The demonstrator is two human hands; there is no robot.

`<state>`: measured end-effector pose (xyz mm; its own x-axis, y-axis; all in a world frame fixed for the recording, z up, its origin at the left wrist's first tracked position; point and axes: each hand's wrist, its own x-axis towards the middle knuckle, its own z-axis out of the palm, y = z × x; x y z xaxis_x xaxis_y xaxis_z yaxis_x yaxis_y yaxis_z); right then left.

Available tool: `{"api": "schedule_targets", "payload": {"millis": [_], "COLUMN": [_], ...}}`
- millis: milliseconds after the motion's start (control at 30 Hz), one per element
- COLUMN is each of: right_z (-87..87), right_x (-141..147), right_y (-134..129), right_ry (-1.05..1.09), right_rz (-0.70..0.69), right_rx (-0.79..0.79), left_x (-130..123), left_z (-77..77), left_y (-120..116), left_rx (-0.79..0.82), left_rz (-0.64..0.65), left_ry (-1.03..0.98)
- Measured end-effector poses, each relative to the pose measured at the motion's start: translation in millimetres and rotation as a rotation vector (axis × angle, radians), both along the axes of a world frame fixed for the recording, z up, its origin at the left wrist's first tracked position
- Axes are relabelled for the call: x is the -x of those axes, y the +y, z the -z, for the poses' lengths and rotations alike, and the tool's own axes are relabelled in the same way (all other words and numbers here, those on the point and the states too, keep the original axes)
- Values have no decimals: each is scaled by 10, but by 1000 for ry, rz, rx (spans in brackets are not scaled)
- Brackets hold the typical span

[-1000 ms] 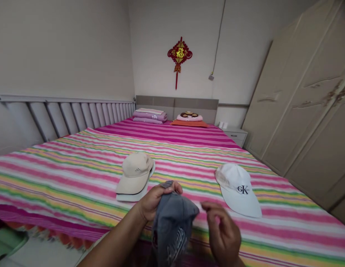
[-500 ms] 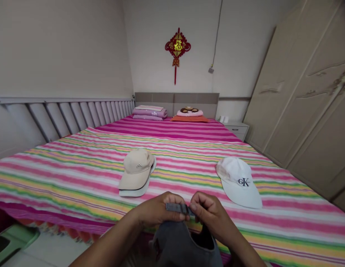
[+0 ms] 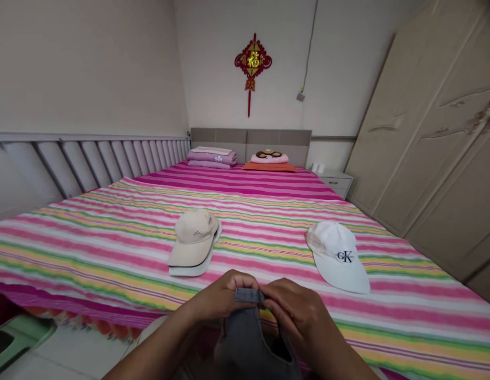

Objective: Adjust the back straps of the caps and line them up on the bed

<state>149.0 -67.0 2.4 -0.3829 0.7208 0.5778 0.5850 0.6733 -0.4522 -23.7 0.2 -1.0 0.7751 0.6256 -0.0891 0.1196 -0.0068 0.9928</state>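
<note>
Left hand point(image 3: 223, 295) and right hand point(image 3: 302, 309) — both bare — with uncovered forearms point(image 3: 165, 335).

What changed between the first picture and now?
The right hand, apart from the gray cap at first, moved in leftward and now grips its strap; the lettering left view. The left hand kept hold. The beige cap and white cap stayed on the bed.

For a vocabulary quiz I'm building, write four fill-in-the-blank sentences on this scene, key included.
1. The left hand and right hand hold a cap coloured ____.
2. The white cap lies to the ____ of the beige cap.
3. The bedspread is patterned with ____.
4. The red ornament hangs on the ____.

Missing words: grey; right; stripes; wall.
</note>
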Motion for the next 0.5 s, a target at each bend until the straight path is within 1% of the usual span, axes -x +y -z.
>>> {"api": "schedule_targets", "payload": {"millis": [67,200,367,500], "right_z": [7,24,20,38], "right_x": [23,47,36,39], "right_y": [-15,-21,-9,-14], "right_ry": [-67,-150,-183,-209], "right_rz": [16,65,66,73], "right_rx": [-43,-70,-34,7], "left_x": [20,53,86,92], "left_z": [-14,-23,6,43], "left_y": [-2,-19,-10,19], "left_rx": [-32,-33,-18,28], "left_rz": [-8,-17,3,23], "left_ry": [49,98,132,107]}}
